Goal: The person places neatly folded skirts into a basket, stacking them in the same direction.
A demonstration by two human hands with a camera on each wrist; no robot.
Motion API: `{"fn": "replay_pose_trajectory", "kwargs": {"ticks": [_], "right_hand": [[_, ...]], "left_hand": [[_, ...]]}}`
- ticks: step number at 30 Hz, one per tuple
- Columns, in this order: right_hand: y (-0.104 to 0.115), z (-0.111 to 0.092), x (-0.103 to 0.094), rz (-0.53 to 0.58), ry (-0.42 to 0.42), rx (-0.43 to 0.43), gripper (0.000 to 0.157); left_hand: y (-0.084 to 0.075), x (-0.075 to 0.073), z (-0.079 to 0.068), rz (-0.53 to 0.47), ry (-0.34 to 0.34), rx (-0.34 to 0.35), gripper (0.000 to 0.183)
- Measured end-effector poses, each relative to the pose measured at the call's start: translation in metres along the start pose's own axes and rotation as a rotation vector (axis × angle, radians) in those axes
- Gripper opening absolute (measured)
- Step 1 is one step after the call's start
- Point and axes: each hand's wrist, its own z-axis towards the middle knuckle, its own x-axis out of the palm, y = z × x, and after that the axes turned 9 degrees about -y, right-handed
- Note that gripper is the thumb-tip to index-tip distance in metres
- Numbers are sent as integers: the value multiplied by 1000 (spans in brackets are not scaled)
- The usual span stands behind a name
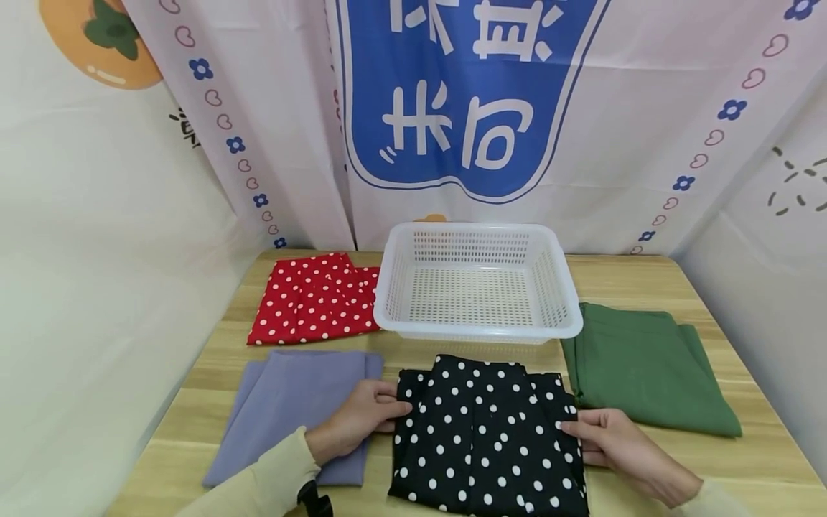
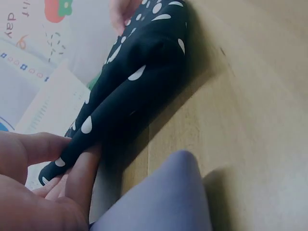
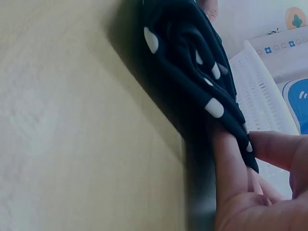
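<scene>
A folded black cloth with white dots [image 1: 484, 438] is held between both hands at the front middle of the table. My left hand [image 1: 362, 416] pinches its left edge, thumb on top and fingers beneath. On the other side my right hand [image 1: 614, 445] pinches the right edge the same way. Both wrist views show the layered folds of the black cloth [image 2: 130, 82] and a shadow under it. The left forearm passes over a folded purple cloth [image 1: 304, 402]. A folded green cloth [image 1: 652, 366] lies beyond the right hand.
A white perforated plastic basket [image 1: 478, 332] stands at the back middle with nothing in it. Left of it lies a folded red cloth with white dots [image 1: 310, 301]. Printed curtains [image 1: 620, 143] hang behind the wooden table [image 1: 174, 438].
</scene>
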Motion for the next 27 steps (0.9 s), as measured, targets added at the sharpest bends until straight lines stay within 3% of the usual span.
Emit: {"fn": "replay_pose_trajectory", "kwargs": {"ticks": [10,22,27], "right_hand": [[17,-14,0,-14,27,-34,33],[51,-39,-3,-29,110,-96,33],[73,-41,-2,-94,61,-135,28]], "left_hand": [[-10,-6,-10,-115,57,-34,35],[-46,-10,-33,-146,93,3,41],[-65,-16,-35,-130,65,22,42]]}}
